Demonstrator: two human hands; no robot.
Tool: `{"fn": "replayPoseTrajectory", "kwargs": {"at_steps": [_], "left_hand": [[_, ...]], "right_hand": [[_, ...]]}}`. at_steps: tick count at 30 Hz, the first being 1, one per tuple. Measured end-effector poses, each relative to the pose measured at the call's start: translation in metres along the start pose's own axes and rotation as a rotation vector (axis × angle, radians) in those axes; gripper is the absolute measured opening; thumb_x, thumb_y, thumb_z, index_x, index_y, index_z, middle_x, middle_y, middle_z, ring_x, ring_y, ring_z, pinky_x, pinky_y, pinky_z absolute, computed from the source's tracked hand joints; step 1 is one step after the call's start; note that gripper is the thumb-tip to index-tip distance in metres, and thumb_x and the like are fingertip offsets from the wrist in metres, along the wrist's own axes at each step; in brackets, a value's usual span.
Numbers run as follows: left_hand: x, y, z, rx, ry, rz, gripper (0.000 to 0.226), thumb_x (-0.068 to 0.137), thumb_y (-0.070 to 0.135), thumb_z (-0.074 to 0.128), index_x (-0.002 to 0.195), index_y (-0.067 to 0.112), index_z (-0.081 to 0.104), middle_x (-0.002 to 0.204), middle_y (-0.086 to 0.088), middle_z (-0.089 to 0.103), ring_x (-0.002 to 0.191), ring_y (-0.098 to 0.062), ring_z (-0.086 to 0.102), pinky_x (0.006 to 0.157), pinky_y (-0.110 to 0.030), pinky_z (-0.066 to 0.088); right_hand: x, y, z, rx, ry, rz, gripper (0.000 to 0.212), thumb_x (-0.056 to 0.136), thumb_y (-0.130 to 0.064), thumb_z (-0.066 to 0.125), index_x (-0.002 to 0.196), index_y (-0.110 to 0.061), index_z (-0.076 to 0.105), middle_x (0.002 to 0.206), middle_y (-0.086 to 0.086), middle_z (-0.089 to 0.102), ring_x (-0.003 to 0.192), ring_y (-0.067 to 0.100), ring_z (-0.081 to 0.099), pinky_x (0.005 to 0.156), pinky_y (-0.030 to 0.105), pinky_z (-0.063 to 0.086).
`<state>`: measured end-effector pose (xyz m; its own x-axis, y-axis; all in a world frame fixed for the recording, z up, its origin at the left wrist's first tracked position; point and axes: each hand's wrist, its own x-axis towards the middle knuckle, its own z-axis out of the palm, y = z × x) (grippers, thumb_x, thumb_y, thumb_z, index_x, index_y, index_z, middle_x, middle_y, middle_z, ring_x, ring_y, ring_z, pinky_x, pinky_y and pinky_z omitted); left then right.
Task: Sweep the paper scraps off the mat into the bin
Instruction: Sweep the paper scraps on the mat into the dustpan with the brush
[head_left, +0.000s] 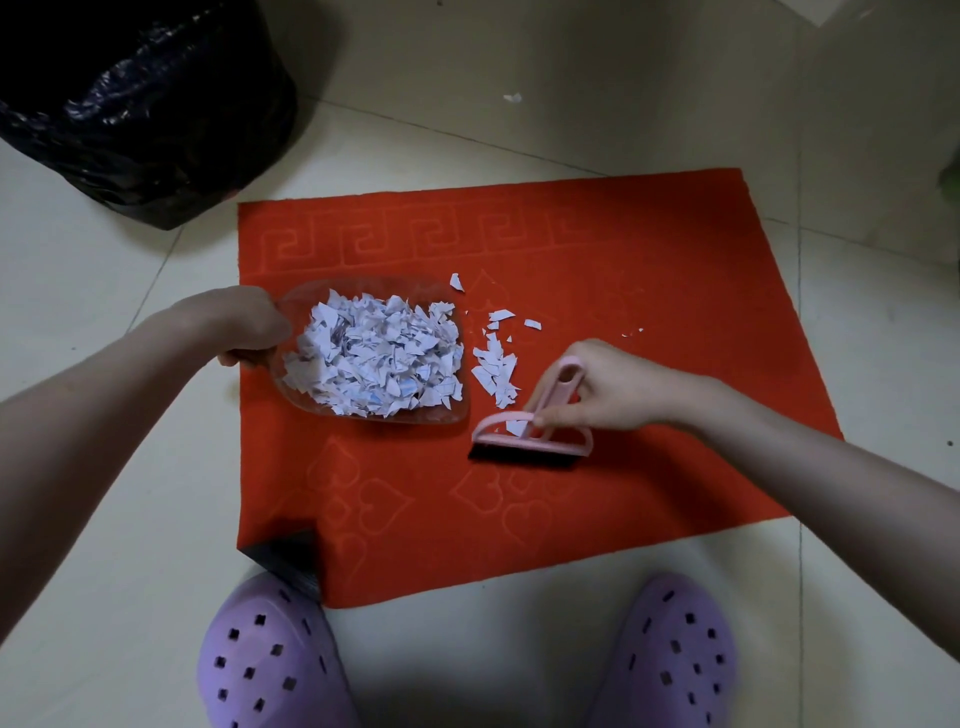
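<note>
A red mat (623, 270) lies on the tiled floor. On its left part rests a clear dustpan (447, 413) heaped with white paper scraps (374, 353); my left hand (244, 325) grips its handle at the left edge. A smaller cluster of loose scraps (496, 369) lies just right of the pan's mouth, with a few more (501, 314) farther back. My right hand (592, 387) holds a small pink brush (535, 441) by its handle, bristles down on the mat below the loose scraps. The bin (145, 104), lined with a black bag, stands at the far left.
My two feet in purple clogs (270, 660) (670, 654) stand at the mat's near edge. The mat's near left corner (285, 553) is folded up, showing a dark underside. One stray scrap (513, 97) lies on the floor beyond the mat.
</note>
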<state>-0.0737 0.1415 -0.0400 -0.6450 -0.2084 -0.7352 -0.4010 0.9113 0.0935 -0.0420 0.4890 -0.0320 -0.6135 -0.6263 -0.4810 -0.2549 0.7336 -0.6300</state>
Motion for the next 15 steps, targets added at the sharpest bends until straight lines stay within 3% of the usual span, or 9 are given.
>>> {"fn": "replayPoseTrajectory", "kwargs": {"at_steps": [3,9,12,15], "left_hand": [[0.000,0.002,0.000,-0.001,0.010,-0.001,0.033,0.084,0.004,0.040,0.053,0.002,0.049,0.037,-0.009,0.048,0.037,-0.022,0.037,0.043,-0.022,0.030],[0.000,0.000,0.002,-0.002,0.002,-0.007,0.033,0.084,0.005,0.040,0.052,0.002,0.050,0.036,-0.009,0.049,0.035,-0.021,0.037,0.043,-0.023,0.030],[0.001,-0.001,0.002,-0.009,-0.006,-0.012,0.032,0.084,0.003,0.039,0.054,0.000,0.051,0.038,-0.012,0.049,0.034,-0.021,0.037,0.042,-0.022,0.030],[0.001,0.004,0.002,-0.016,-0.010,-0.002,0.032,0.084,0.002,0.039,0.054,0.000,0.051,0.036,-0.011,0.048,0.031,-0.021,0.037,0.040,-0.021,0.030]], "right_hand": [[0.010,0.008,-0.003,-0.102,0.002,0.018,0.015,0.082,-0.030,0.072,0.093,-0.023,0.076,0.086,-0.007,0.074,0.080,0.008,0.068,0.073,0.038,0.055],[0.003,0.013,-0.032,-0.172,0.217,-0.060,0.017,0.083,-0.030,0.071,0.099,-0.024,0.075,0.096,-0.009,0.073,0.087,0.008,0.066,0.078,0.038,0.054],[-0.004,0.012,-0.034,-0.156,0.140,-0.095,0.015,0.083,-0.029,0.072,0.097,-0.027,0.075,0.092,-0.015,0.071,0.083,0.001,0.065,0.076,0.035,0.054],[-0.004,0.017,-0.024,-0.233,0.030,-0.050,0.013,0.083,-0.029,0.071,0.096,-0.030,0.074,0.093,-0.014,0.071,0.086,0.007,0.066,0.077,0.038,0.053]]}}
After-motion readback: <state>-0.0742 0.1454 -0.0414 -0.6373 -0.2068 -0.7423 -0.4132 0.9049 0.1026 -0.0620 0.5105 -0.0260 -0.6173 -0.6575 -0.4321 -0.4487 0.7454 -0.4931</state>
